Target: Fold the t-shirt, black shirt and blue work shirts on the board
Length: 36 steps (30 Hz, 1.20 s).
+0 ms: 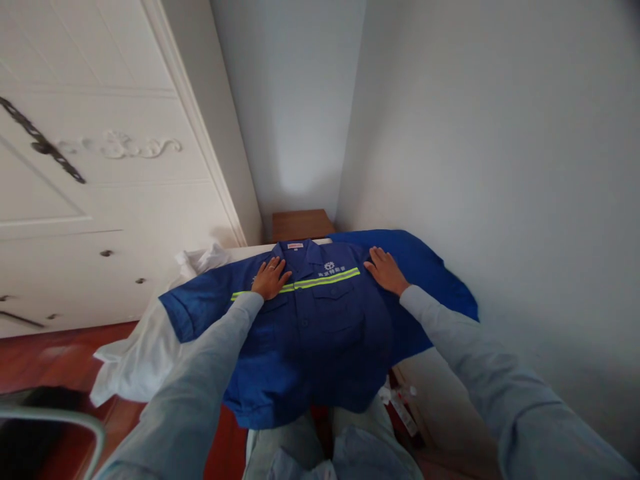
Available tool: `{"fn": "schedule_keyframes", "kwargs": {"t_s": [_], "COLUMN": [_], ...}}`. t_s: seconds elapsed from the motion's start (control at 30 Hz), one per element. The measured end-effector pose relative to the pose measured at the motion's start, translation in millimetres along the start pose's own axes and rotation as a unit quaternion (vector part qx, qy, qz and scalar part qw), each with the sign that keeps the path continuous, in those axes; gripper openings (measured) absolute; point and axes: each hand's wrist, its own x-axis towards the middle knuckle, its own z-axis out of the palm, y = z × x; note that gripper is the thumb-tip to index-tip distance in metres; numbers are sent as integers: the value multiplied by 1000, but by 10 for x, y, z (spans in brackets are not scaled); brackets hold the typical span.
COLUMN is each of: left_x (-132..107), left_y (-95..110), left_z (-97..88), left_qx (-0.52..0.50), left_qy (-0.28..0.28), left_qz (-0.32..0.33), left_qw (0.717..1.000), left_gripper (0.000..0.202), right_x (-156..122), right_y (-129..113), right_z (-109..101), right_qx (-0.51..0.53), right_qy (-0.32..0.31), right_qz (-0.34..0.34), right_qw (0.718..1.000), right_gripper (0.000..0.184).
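Observation:
A blue work shirt [325,327] with a yellow reflective chest stripe [327,279] lies spread face up on a narrow surface in front of me, collar away from me. My left hand [270,277] lies flat on its left chest near the collar, fingers stretched out. My right hand [385,269] rests flat on its right shoulder, fingers also stretched out. Both arms wear pale grey sleeves. The shirt's right sleeve [440,273] drapes toward the wall.
White cloth [143,347] lies under the shirt and hangs off to the left. A white wardrobe [95,167] stands at left, a grey wall close at right. A brown wooden cabinet top [301,225] sits in the far corner. The floor is reddish wood [50,360].

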Motion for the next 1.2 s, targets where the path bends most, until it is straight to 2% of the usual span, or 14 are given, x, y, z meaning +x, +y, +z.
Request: {"fn": "schedule_keyframes", "kwargs": {"t_s": [0.1, 0.2, 0.27, 0.37, 0.47, 0.53, 0.6, 0.7, 0.83, 1.0, 1.1, 1.2], "left_x": [-60, -231, -422, -762, -1032, -1124, -1154, -1142, -1122, -1124, -1126, -1125], "left_y": [106, 199, 205, 96, -87, -188, -248, -282, -295, -287, -281, -292], "left_z": [-125, -280, -356, -366, -252, -153, -74, -26, -45, -77, -78, -53], "left_qx": [18, 42, 46, 37, 28, 26, 29, 35, 42, 40, 38, 32], "left_qy": [62, 74, 67, 41, 5, -8, -5, 3, -8, -6, -7, 0], "left_qz": [-18, -23, -16, 26, 27, 2, -11, -8, 5, 4, 4, 3], "left_qw": [998, 996, 997, 998, 999, 1000, 1000, 999, 999, 999, 999, 999], "left_gripper": [56, 55, 58, 64, 69, 71, 71, 71, 73, 73, 73, 71], "right_x": [-150, -274, -321, -367, -404, -418, -423, -418, -399, -363, -354, -359], "right_y": [-365, -558, -515, -246, 75, 223, 298, 325, 327, 263, 257, 347], "right_z": [-1, -57, -160, -347, -457, -466, -450, -447, -505, -502, -527, -639], "right_qx": [27, 39, 43, 28, 59, 146, 229, 283, 306, 326, 338, 341], "right_qy": [-3, -10, 9, 37, -9, -39, -46, -45, -41, -83, -90, -73], "right_qz": [-98, -111, -60, 90, 233, 277, 289, 298, 328, 336, 329, 321], "right_qw": [995, 993, 997, 995, 971, 949, 928, 911, 893, 880, 877, 881], "right_gripper": [66, 60, 55, 51, 51, 43, 31, 24, 27, 30, 30, 39]}}
